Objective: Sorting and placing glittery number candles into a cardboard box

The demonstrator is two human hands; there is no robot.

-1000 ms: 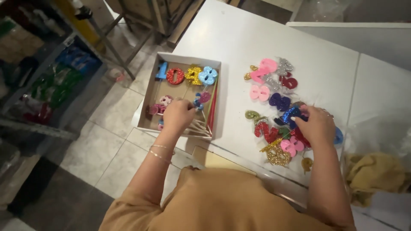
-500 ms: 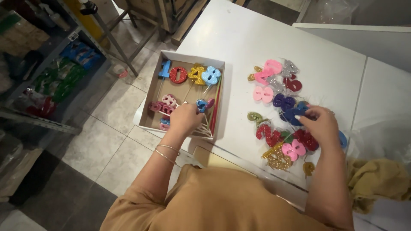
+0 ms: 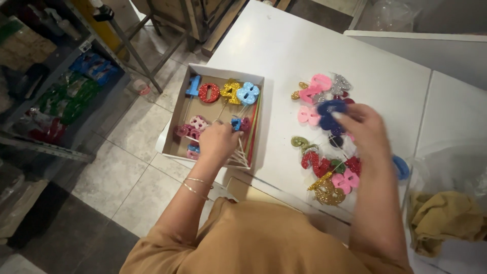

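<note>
Right hand (image 3: 366, 131) is raised over the white table (image 3: 284, 45), fingers pinched on a dark blue glitter number (image 3: 327, 113) above a loose pile of glitter numbers (image 3: 329, 167). Left hand (image 3: 217, 143) reaches into the cardboard box (image 3: 177, 114), fingers curled together on the thin sticks (image 3: 238, 157) lying in it. Four numbers (image 3: 222, 92) lie in a row at the box's far end. Just beside the pile lies a yellow cloth (image 3: 441, 215).

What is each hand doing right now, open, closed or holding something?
Left hand: closed on thin white sticks in the cardboard box.
Right hand: pinching a dark blue glittery number pick above the white table.
</note>
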